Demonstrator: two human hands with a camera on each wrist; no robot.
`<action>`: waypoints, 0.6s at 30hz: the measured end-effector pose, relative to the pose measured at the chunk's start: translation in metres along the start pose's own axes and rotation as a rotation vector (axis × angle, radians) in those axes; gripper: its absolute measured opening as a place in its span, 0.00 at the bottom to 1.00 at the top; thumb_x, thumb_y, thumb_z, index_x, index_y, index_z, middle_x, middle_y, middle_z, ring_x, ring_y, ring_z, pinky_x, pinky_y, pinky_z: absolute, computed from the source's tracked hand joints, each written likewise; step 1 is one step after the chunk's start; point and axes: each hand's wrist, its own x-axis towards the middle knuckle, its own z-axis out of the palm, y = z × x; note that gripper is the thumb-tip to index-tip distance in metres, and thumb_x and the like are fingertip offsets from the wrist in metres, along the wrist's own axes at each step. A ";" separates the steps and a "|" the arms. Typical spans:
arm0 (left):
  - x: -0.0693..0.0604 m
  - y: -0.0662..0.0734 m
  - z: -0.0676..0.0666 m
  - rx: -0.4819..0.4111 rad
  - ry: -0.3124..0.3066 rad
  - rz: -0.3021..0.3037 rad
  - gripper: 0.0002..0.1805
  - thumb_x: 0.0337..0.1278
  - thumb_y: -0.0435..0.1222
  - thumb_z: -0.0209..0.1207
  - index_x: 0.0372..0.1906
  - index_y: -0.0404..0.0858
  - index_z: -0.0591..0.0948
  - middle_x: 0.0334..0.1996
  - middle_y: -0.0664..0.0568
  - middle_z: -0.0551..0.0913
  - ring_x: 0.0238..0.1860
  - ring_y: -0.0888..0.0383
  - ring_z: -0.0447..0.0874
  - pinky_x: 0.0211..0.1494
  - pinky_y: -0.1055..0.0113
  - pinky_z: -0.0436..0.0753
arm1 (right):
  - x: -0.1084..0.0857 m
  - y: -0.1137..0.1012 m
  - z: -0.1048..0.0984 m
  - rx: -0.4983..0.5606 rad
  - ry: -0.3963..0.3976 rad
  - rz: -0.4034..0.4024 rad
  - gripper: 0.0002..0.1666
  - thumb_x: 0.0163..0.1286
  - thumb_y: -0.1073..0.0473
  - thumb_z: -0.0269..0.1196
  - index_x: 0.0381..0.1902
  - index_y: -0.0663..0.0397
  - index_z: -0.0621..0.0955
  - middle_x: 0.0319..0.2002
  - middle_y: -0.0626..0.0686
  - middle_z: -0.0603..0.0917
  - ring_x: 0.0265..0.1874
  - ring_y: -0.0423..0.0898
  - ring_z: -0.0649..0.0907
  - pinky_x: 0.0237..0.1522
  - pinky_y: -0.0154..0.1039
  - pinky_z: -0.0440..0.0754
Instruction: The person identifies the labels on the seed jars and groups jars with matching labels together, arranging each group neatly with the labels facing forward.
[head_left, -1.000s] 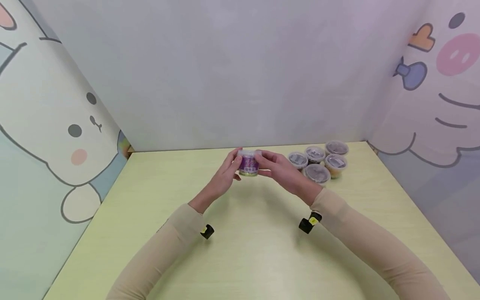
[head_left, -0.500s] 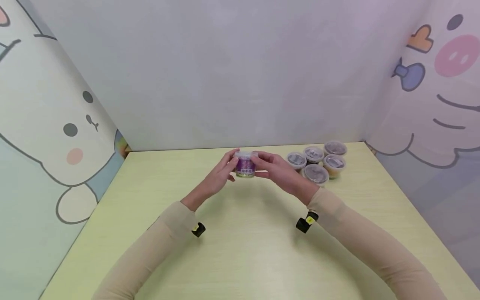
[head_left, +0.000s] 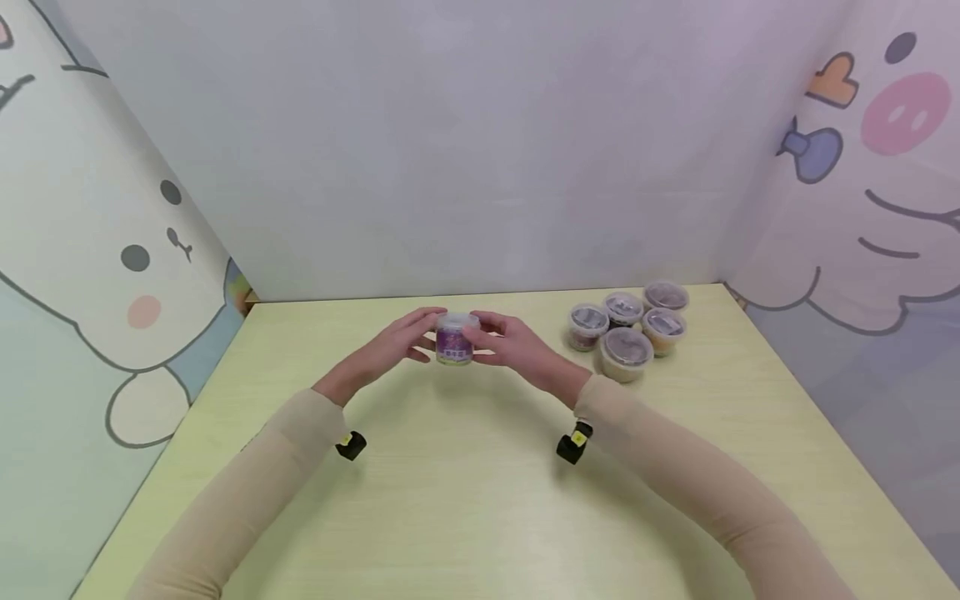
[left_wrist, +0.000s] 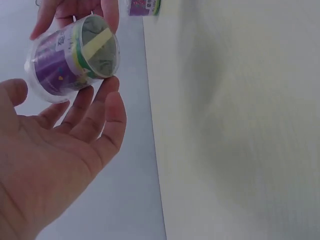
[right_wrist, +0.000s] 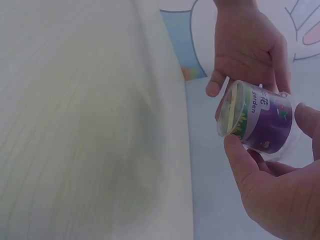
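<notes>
In the head view, a clear plastic cup [head_left: 454, 340] with a purple label and a translucent lid is held up above the table. My right hand [head_left: 521, 354] grips it from the right, thumb on its near side. On the other side my left hand [head_left: 386, 348] has relaxed, spread fingers. In the left wrist view, those fingers [left_wrist: 115, 107] lie at the cup's side and the thumb stands apart from it. Through the base of the cup [right_wrist: 260, 117], a pale yellow strip shows in the right wrist view, and the label reads "garden".
Several lidded plastic tubs [head_left: 626, 354] stand grouped at the back right of the pale wooden table [head_left: 480, 500]. Behind them rises a plain light backdrop [head_left: 480, 150]. Side panels with cartoon animals flank the table.
Both hands and the cup have shifted left, away from the tubs, and slightly lower in the head view. The left hand's fingers have loosened from the cup. The tubs stay put.
</notes>
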 end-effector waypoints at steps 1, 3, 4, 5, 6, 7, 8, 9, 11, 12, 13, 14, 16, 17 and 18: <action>-0.001 -0.003 -0.001 0.000 0.014 -0.014 0.33 0.81 0.55 0.38 0.77 0.38 0.61 0.67 0.39 0.70 0.61 0.40 0.77 0.62 0.44 0.77 | 0.004 0.004 0.005 -0.001 0.004 0.005 0.39 0.76 0.50 0.62 0.77 0.60 0.62 0.63 0.60 0.73 0.61 0.54 0.79 0.57 0.44 0.82; -0.004 -0.010 -0.003 0.002 0.054 -0.041 0.33 0.82 0.54 0.37 0.76 0.36 0.62 0.66 0.37 0.70 0.60 0.39 0.77 0.61 0.45 0.78 | 0.013 0.011 0.014 -0.003 0.012 0.015 0.40 0.76 0.51 0.63 0.77 0.61 0.62 0.62 0.61 0.73 0.60 0.54 0.80 0.56 0.45 0.82; -0.005 -0.014 -0.003 0.003 0.077 -0.053 0.33 0.82 0.54 0.37 0.76 0.35 0.62 0.66 0.36 0.70 0.60 0.38 0.77 0.61 0.46 0.78 | 0.017 0.014 0.019 -0.006 0.015 0.021 0.41 0.75 0.51 0.64 0.77 0.61 0.62 0.62 0.61 0.73 0.60 0.54 0.80 0.56 0.45 0.82; -0.006 -0.018 -0.004 0.001 0.100 -0.064 0.32 0.82 0.53 0.37 0.75 0.35 0.63 0.65 0.36 0.70 0.59 0.38 0.77 0.60 0.46 0.79 | 0.020 0.018 0.023 -0.008 0.017 0.024 0.41 0.75 0.52 0.64 0.77 0.62 0.62 0.62 0.62 0.73 0.60 0.54 0.80 0.56 0.46 0.82; -0.008 -0.022 -0.005 0.002 0.121 -0.074 0.31 0.83 0.52 0.37 0.74 0.34 0.63 0.65 0.36 0.71 0.59 0.38 0.77 0.60 0.47 0.79 | 0.024 0.021 0.027 -0.011 0.018 0.027 0.41 0.75 0.52 0.64 0.77 0.62 0.62 0.62 0.62 0.73 0.59 0.54 0.80 0.56 0.46 0.82; -0.009 -0.025 -0.005 0.007 0.137 -0.081 0.31 0.83 0.51 0.37 0.74 0.33 0.63 0.65 0.35 0.70 0.59 0.38 0.77 0.60 0.47 0.79 | 0.027 0.024 0.031 -0.014 0.016 0.028 0.42 0.74 0.52 0.65 0.77 0.62 0.62 0.62 0.61 0.73 0.59 0.53 0.80 0.56 0.46 0.82; -0.010 -0.029 -0.006 0.010 0.153 -0.087 0.30 0.83 0.50 0.37 0.74 0.32 0.63 0.65 0.35 0.70 0.59 0.38 0.77 0.61 0.47 0.79 | 0.030 0.027 0.034 -0.023 0.014 0.028 0.42 0.74 0.52 0.65 0.77 0.62 0.62 0.62 0.61 0.73 0.59 0.53 0.80 0.56 0.46 0.82; -0.012 -0.032 -0.007 0.010 0.171 -0.098 0.29 0.84 0.49 0.37 0.73 0.32 0.64 0.65 0.35 0.70 0.58 0.38 0.77 0.61 0.47 0.79 | 0.033 0.029 0.037 -0.034 0.013 0.026 0.42 0.74 0.52 0.66 0.77 0.62 0.62 0.62 0.61 0.73 0.59 0.53 0.80 0.56 0.45 0.82; -0.015 -0.038 -0.008 0.017 0.201 -0.115 0.28 0.84 0.47 0.37 0.73 0.32 0.64 0.64 0.34 0.71 0.58 0.38 0.77 0.62 0.47 0.78 | 0.038 0.034 0.043 -0.074 0.006 0.021 0.43 0.73 0.51 0.66 0.77 0.61 0.62 0.63 0.60 0.73 0.59 0.53 0.79 0.56 0.44 0.83; -0.017 -0.040 -0.009 0.022 0.213 -0.123 0.27 0.84 0.46 0.38 0.73 0.31 0.64 0.64 0.33 0.71 0.58 0.39 0.77 0.63 0.47 0.78 | 0.040 0.036 0.046 -0.100 0.002 0.016 0.43 0.73 0.50 0.66 0.77 0.61 0.62 0.64 0.60 0.73 0.60 0.53 0.79 0.55 0.43 0.83; -0.019 -0.043 -0.010 0.024 0.224 -0.129 0.27 0.84 0.45 0.38 0.73 0.31 0.64 0.65 0.33 0.71 0.59 0.39 0.77 0.64 0.46 0.77 | 0.043 0.038 0.049 -0.129 -0.002 0.010 0.44 0.73 0.50 0.66 0.77 0.61 0.61 0.65 0.59 0.73 0.60 0.53 0.79 0.55 0.42 0.83; -0.021 -0.046 -0.011 0.025 0.236 -0.137 0.27 0.84 0.45 0.38 0.73 0.31 0.64 0.65 0.33 0.71 0.59 0.39 0.77 0.64 0.46 0.77 | 0.045 0.040 0.052 -0.160 -0.007 0.003 0.44 0.73 0.49 0.66 0.78 0.60 0.61 0.66 0.59 0.73 0.61 0.53 0.78 0.55 0.42 0.82; -0.024 -0.050 -0.013 0.019 0.260 -0.144 0.26 0.83 0.44 0.40 0.73 0.31 0.64 0.65 0.33 0.70 0.59 0.39 0.76 0.64 0.46 0.76 | 0.049 0.042 0.059 -0.213 -0.017 -0.012 0.44 0.74 0.49 0.65 0.78 0.61 0.60 0.68 0.59 0.72 0.62 0.53 0.78 0.56 0.42 0.82; -0.026 -0.053 -0.014 0.013 0.273 -0.144 0.26 0.83 0.44 0.40 0.72 0.31 0.64 0.65 0.33 0.70 0.60 0.40 0.76 0.64 0.46 0.76 | 0.051 0.043 0.062 -0.230 -0.022 -0.019 0.45 0.74 0.49 0.65 0.78 0.61 0.60 0.68 0.60 0.72 0.63 0.54 0.77 0.57 0.42 0.81; -0.027 -0.055 -0.015 0.007 0.283 -0.143 0.26 0.83 0.43 0.41 0.72 0.31 0.64 0.65 0.33 0.70 0.60 0.40 0.75 0.64 0.46 0.76 | 0.053 0.043 0.065 -0.245 -0.027 -0.029 0.45 0.74 0.49 0.65 0.78 0.62 0.59 0.69 0.60 0.72 0.63 0.54 0.77 0.58 0.42 0.80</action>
